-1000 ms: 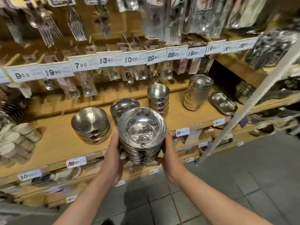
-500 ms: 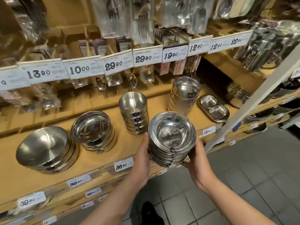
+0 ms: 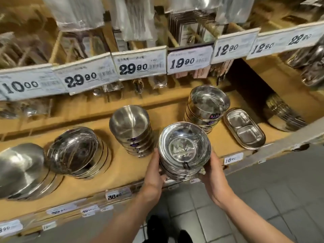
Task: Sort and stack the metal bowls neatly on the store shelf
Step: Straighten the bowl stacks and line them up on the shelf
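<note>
A stack of shallow shiny metal bowls (image 3: 184, 148) is held between both my hands, over the front edge of the wooden shelf (image 3: 122, 165). My left hand (image 3: 154, 171) grips its left side and my right hand (image 3: 213, 174) its right side. On the shelf stand other stacks: small matte bowls (image 3: 130, 125) just left of the held stack, taller shiny bowls (image 3: 208, 104) behind it, wide shiny bowls (image 3: 75, 151) further left, and large matte bowls (image 3: 21, 169) at the far left.
Divided oval metal trays (image 3: 244, 128) lie right of the held stack, with more metalware (image 3: 280, 113) at the far right. Price tags (image 3: 140, 64) line the upper shelf edge, with packaged cutlery hanging above. A grey tiled floor (image 3: 263, 199) lies below.
My view and both hands with the bowl stack have shifted right along the shelf and closer to it. The stack now sits between the small matte bowls and the divided trays.
</note>
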Tool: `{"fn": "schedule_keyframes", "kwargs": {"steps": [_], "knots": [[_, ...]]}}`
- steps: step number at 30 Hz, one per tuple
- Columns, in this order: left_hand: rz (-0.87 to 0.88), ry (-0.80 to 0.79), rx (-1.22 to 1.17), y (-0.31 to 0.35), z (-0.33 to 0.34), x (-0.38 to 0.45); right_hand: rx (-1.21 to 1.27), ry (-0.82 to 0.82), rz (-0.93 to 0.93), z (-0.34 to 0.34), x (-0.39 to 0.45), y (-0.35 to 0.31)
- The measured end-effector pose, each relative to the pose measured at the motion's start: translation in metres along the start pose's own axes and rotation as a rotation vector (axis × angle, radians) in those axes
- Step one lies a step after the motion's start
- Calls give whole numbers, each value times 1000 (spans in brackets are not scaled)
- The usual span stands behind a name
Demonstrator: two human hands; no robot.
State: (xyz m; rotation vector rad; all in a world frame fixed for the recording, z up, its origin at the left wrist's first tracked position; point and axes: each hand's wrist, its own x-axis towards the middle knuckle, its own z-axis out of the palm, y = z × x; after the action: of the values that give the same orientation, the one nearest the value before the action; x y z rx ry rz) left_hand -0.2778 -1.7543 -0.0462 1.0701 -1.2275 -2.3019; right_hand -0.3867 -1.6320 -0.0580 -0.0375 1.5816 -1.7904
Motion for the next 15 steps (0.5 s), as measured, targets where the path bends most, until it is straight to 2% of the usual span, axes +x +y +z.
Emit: {"fn": "schedule_keyframes", "kwargs": {"steps": [3,6,15], "knots": [[-15,25,-1,-1,5,1,17,-25,42,-4,10,-1],[-7,19,-20,0,8,0,4,-77,34,-6,16,-3],[72,132,22,4,12,-13,-64,-189,-8,-13,15,-3]]}}
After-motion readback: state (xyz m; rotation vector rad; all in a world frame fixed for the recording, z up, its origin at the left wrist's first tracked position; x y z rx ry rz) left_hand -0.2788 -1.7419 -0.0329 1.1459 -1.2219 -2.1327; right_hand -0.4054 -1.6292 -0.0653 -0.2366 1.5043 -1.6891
